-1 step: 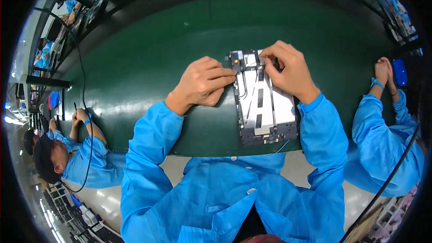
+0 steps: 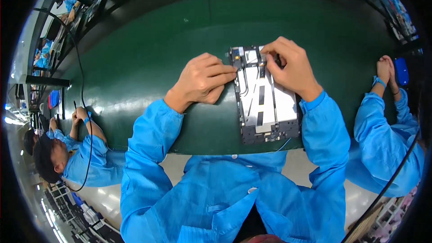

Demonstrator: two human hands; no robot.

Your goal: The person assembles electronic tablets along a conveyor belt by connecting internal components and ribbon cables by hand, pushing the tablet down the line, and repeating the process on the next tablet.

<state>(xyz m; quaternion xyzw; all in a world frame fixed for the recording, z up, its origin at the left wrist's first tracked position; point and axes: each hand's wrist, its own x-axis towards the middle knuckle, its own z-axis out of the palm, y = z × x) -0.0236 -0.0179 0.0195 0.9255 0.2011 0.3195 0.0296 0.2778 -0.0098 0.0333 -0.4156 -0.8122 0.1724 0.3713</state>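
Observation:
An opened tablet (image 2: pixel 280 103) lies on the green table, long sides running away from me. Its silver inner face shows, with black strips, thin cables and dark circuit parts at both ends. My left hand (image 2: pixel 202 78) is closed, its fingertips pressed against the tablet's upper left edge. Over the far right corner, my right hand (image 2: pixel 290 65) is closed in a pinch, thumb and index finger meeting at the tablet's parts. Something dark shows under its curled fingers, too hidden to name. That hand and its sleeve cover part of the right edge.
The green table (image 2: pixel 135 63) has a dark raised frame along its far side. A co-worker's clasped hands (image 2: pixel 386 69) rest at the right, beside a blue case (image 2: pixel 401 71). At the left sits another person (image 2: pixel 81 157) in blue, near a hanging black cable (image 2: pixel 83 81).
The whole view has shifted very slightly. Both hands keep nearly the same hold at the tablet's far end.

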